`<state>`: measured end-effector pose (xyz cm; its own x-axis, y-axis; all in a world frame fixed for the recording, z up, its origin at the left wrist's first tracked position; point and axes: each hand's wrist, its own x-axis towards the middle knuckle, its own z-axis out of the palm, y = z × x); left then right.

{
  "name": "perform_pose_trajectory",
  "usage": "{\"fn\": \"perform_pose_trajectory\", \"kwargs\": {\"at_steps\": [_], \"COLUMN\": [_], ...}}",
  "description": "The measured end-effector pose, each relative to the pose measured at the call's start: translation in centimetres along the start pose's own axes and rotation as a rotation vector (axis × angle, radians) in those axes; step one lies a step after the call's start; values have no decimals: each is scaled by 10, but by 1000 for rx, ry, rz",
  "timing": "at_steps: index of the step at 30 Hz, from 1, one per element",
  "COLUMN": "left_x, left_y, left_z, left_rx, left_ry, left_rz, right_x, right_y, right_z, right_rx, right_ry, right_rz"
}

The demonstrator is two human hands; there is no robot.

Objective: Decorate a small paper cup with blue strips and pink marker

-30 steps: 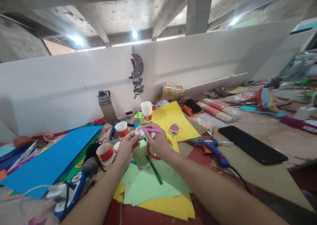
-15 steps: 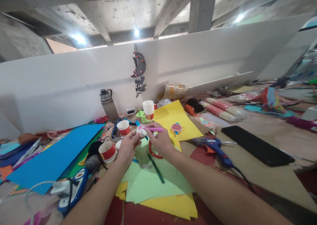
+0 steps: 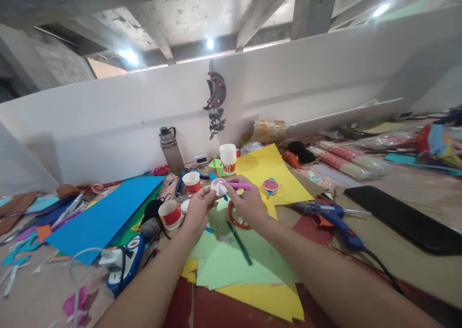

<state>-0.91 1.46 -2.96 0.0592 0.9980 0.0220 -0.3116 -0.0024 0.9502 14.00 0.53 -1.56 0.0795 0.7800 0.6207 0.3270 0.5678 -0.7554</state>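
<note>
My left hand (image 3: 199,208) is closed on the edge of a small white disc (image 3: 218,189) with pink marks on its face. A pink marker pen (image 3: 241,185) is gripped in my right hand (image 3: 251,204), its tip end at the disc. Both hands are above light green paper sheets (image 3: 224,265). On these sheets lie a dark green pencil (image 3: 240,244) and a red ring, perhaps scissor handles (image 3: 236,218), partly hidden by my right hand. Close to my left hand are two red-and-white paper cups, one upright (image 3: 191,182) and one tilted (image 3: 169,216).
Yellow paper (image 3: 252,162) lies behind, bearing a round red-faced piece (image 3: 270,186). To the right are a blue glue gun (image 3: 339,222) and a black flat case (image 3: 400,220). Blue card (image 3: 104,212) and a power strip (image 3: 126,265) lie left. A bottle (image 3: 171,152) stands near the white partition (image 3: 288,87).
The camera has turned a little left, so everything appears further right. The disc's face now shows more toward me, with the pen still at it.
</note>
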Motion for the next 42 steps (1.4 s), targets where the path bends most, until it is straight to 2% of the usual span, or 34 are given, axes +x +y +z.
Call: {"fn": "perform_pose_trajectory", "kwargs": {"at_steps": [22, 33, 39, 42], "left_x": [2, 2, 3, 4], "left_y": [3, 3, 3, 3], "left_z": [-1, -2, -2, -2], "left_rx": [-20, -27, -40, -37], "left_ry": [74, 82, 99, 93], "left_rz": [37, 42, 48, 44], "right_x": [-3, -1, -4, -2], "right_y": [-1, -1, -6, -5], "right_z": [3, 0, 4, 3], "right_rx": [-34, -101, -91, -123], "right_ry": [-57, -11, -91, -75], "right_rz": [-26, -12, -64, -66]}}
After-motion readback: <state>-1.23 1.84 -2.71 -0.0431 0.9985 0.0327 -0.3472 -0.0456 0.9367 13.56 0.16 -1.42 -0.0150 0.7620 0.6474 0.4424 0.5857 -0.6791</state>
